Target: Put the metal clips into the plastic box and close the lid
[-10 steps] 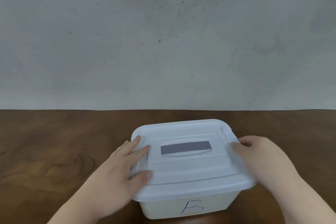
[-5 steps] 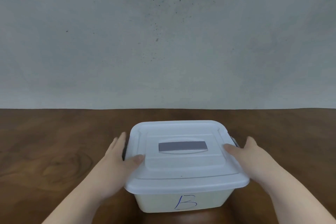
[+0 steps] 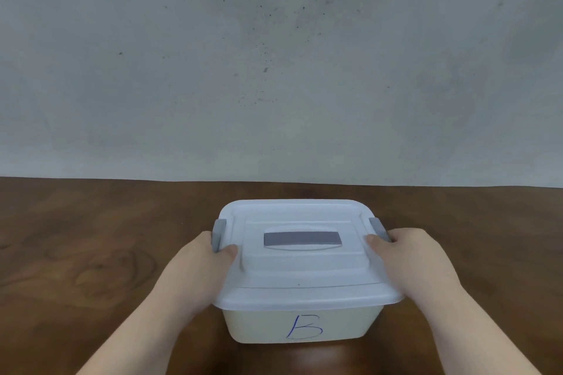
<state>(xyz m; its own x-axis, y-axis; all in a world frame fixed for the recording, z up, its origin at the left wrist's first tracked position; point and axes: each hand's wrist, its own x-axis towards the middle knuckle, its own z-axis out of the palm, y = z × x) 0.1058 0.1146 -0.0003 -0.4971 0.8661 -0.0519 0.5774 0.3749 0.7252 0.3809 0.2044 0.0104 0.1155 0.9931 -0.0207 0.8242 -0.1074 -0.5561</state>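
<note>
A white plastic box (image 3: 301, 324) with a blue letter B on its front stands on the wooden table. Its translucent lid (image 3: 300, 265) lies flat on top, with a grey handle (image 3: 302, 238) in the middle. My left hand (image 3: 201, 265) grips the box's left side, thumb on the lid beside the raised grey left latch (image 3: 218, 233). My right hand (image 3: 414, 262) grips the right side, thumb on the lid by the grey right latch (image 3: 378, 228). No metal clips show; the box's inside is hidden.
The dark brown wooden table (image 3: 91, 246) stretches left and right of the box. A grey speckled wall (image 3: 274, 70) rises straight behind the table's far edge.
Both hands slid from the lid's top to the box's sides. The grey latches have swung up against the lid edges. The lid sits squarer on the box.
</note>
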